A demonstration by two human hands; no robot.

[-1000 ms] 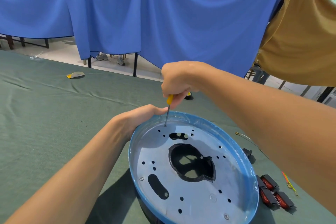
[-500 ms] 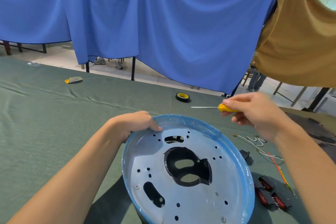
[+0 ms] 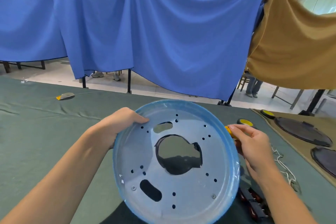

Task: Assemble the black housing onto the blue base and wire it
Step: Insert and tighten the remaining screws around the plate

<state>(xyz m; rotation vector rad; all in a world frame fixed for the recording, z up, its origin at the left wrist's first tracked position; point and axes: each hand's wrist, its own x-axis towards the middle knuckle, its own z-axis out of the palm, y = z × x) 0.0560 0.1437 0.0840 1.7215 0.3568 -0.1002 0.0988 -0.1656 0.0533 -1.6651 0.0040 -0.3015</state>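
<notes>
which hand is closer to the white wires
Right. The right hand, holding a screwdriver, is just left of the wires at the base's right rim; the left hand grips the opposite rim, across the base.

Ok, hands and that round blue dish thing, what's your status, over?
Left hand grips round blue base plate at its rim, plate tilted up. Right hand pinches yellow-handled screwdriver. Loose white wires lie beside right hand.
</notes>
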